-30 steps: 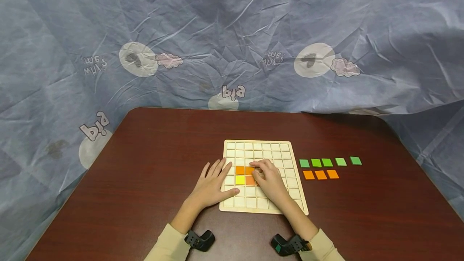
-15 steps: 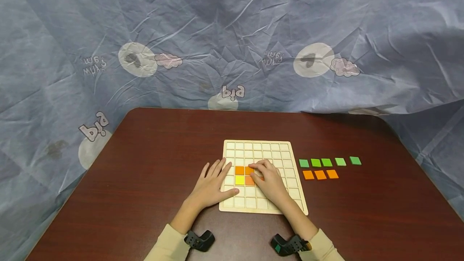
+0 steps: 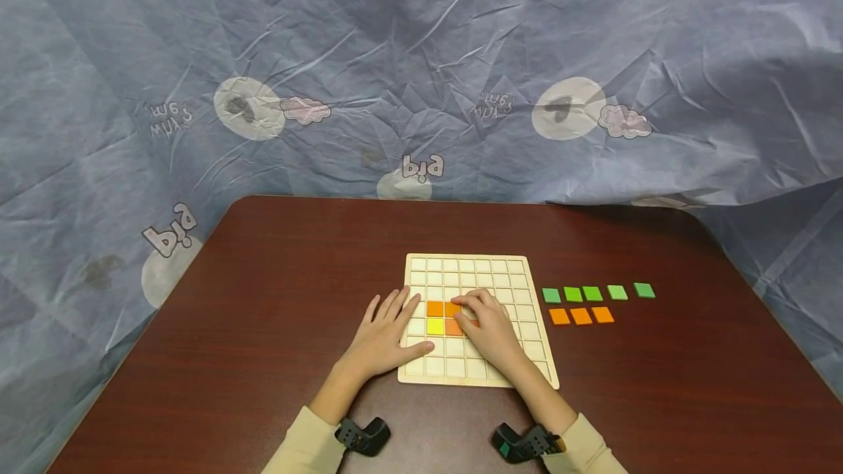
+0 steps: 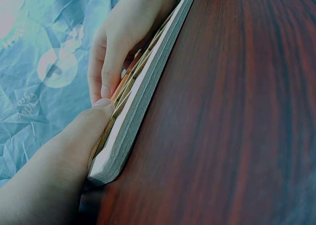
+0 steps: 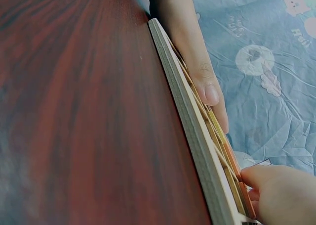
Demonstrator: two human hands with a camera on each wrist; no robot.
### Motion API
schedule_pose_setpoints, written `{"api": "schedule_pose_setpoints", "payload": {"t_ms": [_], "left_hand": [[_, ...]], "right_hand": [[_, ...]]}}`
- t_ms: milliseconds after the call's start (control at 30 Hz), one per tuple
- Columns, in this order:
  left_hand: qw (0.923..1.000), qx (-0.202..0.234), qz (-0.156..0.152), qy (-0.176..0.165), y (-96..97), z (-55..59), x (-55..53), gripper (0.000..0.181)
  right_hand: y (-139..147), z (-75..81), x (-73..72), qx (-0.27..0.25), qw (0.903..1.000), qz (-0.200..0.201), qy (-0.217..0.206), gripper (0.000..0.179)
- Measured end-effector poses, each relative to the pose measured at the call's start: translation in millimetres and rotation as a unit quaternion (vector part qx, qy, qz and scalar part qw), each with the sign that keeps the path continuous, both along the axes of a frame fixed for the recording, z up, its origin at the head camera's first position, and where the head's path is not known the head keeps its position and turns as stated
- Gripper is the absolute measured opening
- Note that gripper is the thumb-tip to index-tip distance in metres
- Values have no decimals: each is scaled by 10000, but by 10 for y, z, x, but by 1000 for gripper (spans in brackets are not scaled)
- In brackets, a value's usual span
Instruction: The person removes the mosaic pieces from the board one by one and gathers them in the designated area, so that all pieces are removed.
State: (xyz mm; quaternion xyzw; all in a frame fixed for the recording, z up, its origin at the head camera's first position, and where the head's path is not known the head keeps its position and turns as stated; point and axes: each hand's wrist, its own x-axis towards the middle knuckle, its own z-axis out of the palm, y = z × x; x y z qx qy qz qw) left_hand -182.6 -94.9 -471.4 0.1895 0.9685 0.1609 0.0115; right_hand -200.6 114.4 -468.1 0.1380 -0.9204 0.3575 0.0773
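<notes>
A pale wooden grid board lies on the table. Several coloured tiles sit in its cells: an orange tile, a yellow tile and a darker orange tile. My left hand rests on the board's left edge, fingers straight and spread, thumb on the lower cells. Curled over the middle of the board, my right hand has index finger and thumb about another orange tile in the upper row. Part of that tile, and an orange-red piece beside the thumb, are hidden by the hand.
Right of the board lie a row of several green tiles and a row of three orange tiles. The brown table ends at a blue patterned cloth behind. A black wrist camera is on each wrist.
</notes>
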Motion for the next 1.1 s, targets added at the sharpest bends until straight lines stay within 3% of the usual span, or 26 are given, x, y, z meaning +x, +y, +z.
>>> {"api": "schedule_pose_setpoints", "payload": {"t_ms": [333, 1100], "left_hand": [[10000, 35, -50, 63, -11, 2, -14, 85], [10000, -28, -1, 49, -1, -26, -17, 86]], "right_hand": [[-6, 37, -2, -216, 9996, -22, -177, 20], [4, 41, 7, -420, 9990, 106, -114, 15]]}}
